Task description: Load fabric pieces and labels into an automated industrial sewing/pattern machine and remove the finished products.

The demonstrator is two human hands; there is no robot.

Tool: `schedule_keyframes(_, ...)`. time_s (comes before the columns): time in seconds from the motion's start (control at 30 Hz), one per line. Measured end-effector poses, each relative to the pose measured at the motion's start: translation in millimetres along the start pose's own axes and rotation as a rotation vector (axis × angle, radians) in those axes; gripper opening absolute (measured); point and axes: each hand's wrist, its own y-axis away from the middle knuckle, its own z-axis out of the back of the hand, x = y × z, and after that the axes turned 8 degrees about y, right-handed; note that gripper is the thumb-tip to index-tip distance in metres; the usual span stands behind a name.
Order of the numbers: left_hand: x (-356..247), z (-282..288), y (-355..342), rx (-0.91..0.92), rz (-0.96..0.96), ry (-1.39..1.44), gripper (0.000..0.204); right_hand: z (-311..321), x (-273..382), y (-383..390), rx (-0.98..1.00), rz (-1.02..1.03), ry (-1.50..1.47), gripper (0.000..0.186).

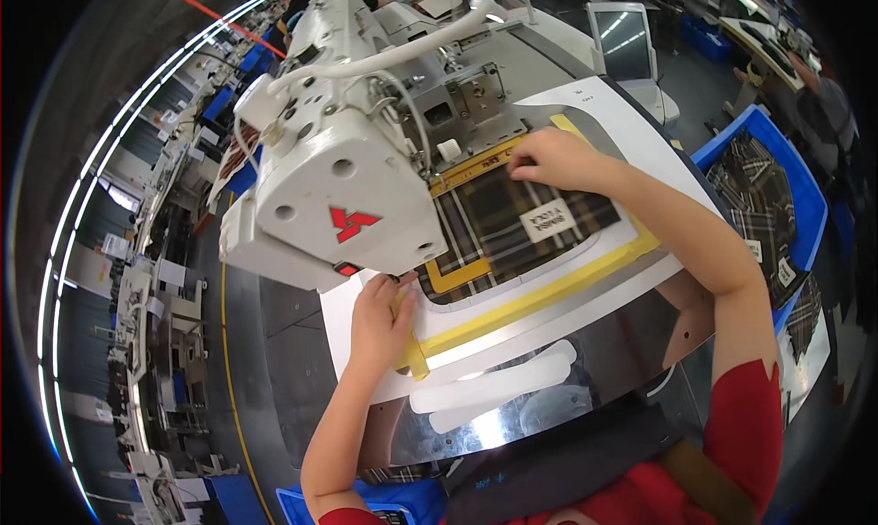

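My left hand rests on the left edge of a white template, just under the sewing machine head. Its fingers are stretched and the thumb stands apart. Plaid fabric lies within the template, under a yellow clamp frame, with a white label on top. At the frame's far right side, my right hand has its fingers curled together over the fabric. Whatever is between those fingertips is hidden. Yellow tape runs along the template's near edge.
White curved strips lie on the shiny metal table near me. A blue bin of plaid pieces stands at the right. Another blue bin is at the lower left. Machines line the far left.
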Motion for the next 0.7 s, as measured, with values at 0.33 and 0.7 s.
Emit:
schedule_keyframes(0.33,36,-33,-70,-0.093,-0.311,0.162,0.047,-51,43,-58,-0.030,-0.006,0.125,0.013)
schedule_keyframes(0.7,35,-31,-66,-0.095,-0.285,0.212,0.041,-42,65,-22,-0.123,0.280,0.079,0.016)
